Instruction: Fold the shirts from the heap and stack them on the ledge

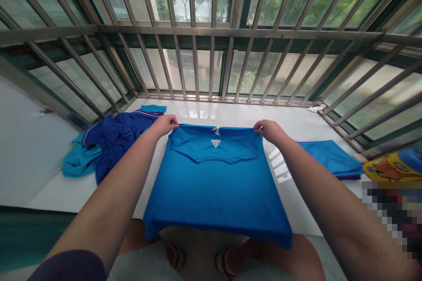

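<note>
A bright blue T-shirt (217,193) lies spread in front of me on the white ledge, its near hem hanging over the front edge. Its far end is turned back toward me as a flap with a small white logo. At the flap's far left corner my left hand (165,124) pinches the cloth between thumb and fingers. My right hand (267,130) grips the far right corner the same way. Between the two hands the fabric's top fold runs nearly straight.
Crumpled dark blue and light blue clothes (115,140) lie on the ledge (227,113) at left. Folded blue garments (332,158) are stacked at right, beside a yellow and blue printed item (392,166). Metal window bars (211,31) rise behind the ledge; a crumpled white scrap (315,108) sits near them.
</note>
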The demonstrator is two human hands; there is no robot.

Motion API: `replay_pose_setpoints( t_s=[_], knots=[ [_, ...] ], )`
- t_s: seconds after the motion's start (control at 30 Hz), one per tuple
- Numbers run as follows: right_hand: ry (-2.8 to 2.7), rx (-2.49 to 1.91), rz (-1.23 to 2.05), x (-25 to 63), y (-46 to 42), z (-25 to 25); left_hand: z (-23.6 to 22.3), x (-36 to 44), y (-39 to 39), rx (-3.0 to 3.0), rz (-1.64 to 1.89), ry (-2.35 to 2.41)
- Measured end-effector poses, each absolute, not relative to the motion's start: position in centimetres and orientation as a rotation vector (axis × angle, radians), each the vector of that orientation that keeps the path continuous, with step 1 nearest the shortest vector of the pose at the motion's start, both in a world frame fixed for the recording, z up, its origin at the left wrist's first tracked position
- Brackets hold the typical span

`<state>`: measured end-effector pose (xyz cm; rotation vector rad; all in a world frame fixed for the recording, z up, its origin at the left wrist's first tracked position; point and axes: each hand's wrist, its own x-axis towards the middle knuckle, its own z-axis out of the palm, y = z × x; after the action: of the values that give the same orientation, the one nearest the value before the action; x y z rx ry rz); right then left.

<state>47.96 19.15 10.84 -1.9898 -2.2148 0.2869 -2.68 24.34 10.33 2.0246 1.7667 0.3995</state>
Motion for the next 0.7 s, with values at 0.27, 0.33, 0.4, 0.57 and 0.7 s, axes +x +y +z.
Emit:
replay_pose_setpoints(
  t_s=[0.27, 0.33, 0.4, 0.57, 0.7],
  knots=[
    [-2.095, -1.756, 0.072, 48.4, 5.9, 8.0, 6.3, -4.5, 9.2, 2.154, 0.809, 1.764],
    [-2.075, -1.775, 0.105, 48.1, 1.2, 5.4, 3.2, -4.7, 4.7, 2.154, 0.791, 1.718],
    [-2.12, -1.754, 0.17, 47.8, -2.5, 3.0, 0.7, -4.7, 1.1, 2.158, 0.715, 1.67],
    [-2.17, -1.695, 0.12, 47.8, -6.6, 0.4, -0.7, -4.9, -3.0, 2.244, 0.668, 1.655],
    [-2.166, -1.687, -0.036, 47.5, -6.4, 0.9, 0.6, -5.1, -2.6, 2.281, 0.636, 1.794]
  ],
)
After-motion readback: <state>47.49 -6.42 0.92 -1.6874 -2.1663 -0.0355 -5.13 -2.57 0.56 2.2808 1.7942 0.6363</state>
